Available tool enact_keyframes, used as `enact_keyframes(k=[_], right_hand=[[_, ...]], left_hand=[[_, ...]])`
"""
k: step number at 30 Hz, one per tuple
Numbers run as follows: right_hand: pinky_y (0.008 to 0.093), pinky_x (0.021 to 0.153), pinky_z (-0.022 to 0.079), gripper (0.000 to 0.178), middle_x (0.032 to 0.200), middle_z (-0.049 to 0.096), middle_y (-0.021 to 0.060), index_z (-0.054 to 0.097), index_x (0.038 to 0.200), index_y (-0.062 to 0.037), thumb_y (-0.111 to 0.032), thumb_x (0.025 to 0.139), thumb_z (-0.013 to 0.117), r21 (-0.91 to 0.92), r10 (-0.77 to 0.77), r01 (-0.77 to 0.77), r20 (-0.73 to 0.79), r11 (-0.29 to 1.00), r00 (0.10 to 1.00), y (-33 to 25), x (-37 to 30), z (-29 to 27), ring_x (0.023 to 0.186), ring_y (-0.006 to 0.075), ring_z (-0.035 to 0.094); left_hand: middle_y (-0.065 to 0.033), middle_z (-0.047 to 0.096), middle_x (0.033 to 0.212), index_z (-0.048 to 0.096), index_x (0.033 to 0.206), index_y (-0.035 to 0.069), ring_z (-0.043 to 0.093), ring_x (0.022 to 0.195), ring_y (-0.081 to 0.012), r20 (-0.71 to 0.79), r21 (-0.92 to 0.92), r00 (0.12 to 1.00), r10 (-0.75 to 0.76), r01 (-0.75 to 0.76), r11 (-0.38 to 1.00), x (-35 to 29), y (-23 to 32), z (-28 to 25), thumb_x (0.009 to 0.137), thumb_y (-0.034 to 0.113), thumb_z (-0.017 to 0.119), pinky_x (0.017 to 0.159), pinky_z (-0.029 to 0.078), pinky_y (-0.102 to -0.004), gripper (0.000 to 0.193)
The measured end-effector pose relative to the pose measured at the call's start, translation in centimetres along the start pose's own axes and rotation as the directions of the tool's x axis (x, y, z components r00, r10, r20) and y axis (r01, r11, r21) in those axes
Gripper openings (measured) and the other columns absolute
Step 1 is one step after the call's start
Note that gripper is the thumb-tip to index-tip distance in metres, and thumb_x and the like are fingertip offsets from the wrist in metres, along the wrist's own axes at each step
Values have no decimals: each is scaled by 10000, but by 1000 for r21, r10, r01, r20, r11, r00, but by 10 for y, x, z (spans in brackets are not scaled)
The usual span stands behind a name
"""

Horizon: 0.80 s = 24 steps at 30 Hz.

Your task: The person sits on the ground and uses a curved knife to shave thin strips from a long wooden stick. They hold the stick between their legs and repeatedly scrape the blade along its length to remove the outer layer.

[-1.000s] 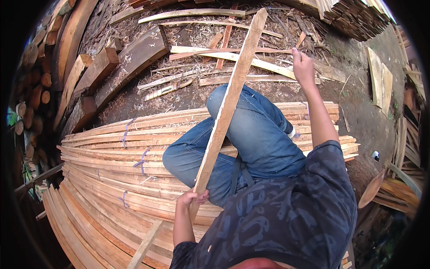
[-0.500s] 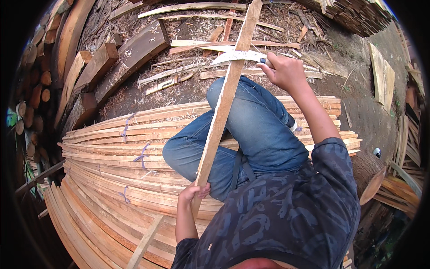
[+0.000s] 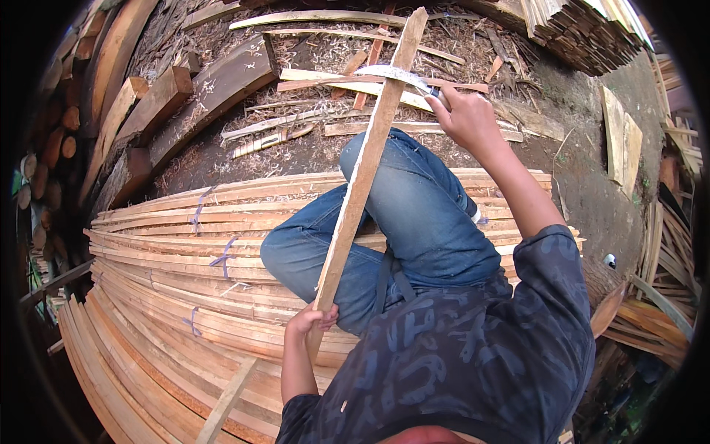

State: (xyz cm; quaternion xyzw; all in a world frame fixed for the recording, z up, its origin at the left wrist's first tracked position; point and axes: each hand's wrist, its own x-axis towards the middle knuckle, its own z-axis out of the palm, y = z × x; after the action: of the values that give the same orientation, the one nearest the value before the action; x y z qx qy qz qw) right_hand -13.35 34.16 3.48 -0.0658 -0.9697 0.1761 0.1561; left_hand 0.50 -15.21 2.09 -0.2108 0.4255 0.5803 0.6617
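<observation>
Noticeably long, tan, rough-edged wooden strip [image 3: 361,189]

1. Ground [image 3: 584,185] – brown soil, strewn with shavings [image 3: 310,63] in its upper middle.
2. On it: thin strips [image 3: 318,15], some crossing; a banded wooden piece [image 3: 260,144]; a dark beam [image 3: 214,100] at upper left; two pale planks [image 3: 612,133], side by side, at right.
3. Slats [image 3: 155,281] – laid in rows, several bundles bound with purple ties [image 3: 222,257].
4. On the slats: the person's legs [image 3: 303,259], folded; a pale scrap [image 3: 235,287].

Woodworking yard, bundled slats [image 3: 170,257], logs [image 3: 70,118], shavings [image 3: 316,55]
</observation>
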Motion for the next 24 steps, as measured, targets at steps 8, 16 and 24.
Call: enact_keyframes(k=[8,16,24], right_hand=[[391,455,486,391,550,607,85,580,792,-111,-474,931,541,-158,-60,59,-2,986,998,14,21,-6,533,271,650],[362,436,477,409,550,601,60,573,780,-126,-502,935,525,-189,-206,217,77,958,976,5,19,-9,491,246,630],[357,429,470,401,517,577,73,562,798,-98,-470,945,528,-132,-210,234,176,963,962,-25,2,-7,454,245,609]], left_hand=[[44,392,579,472,735,102,363,491,-62,24,-21,999,-24,25,999,0,1,-2,713,180,621,476,266,-214,170],[45,378,574,457,726,105,355,492,-55,43,24,998,35,-37,999,1,-4,-6,721,194,619,474,265,-217,185],[40,381,572,450,707,106,359,490,-61,-9,38,1000,-1,2,999,-2,-5,-1,688,172,609,474,270,-221,173]])
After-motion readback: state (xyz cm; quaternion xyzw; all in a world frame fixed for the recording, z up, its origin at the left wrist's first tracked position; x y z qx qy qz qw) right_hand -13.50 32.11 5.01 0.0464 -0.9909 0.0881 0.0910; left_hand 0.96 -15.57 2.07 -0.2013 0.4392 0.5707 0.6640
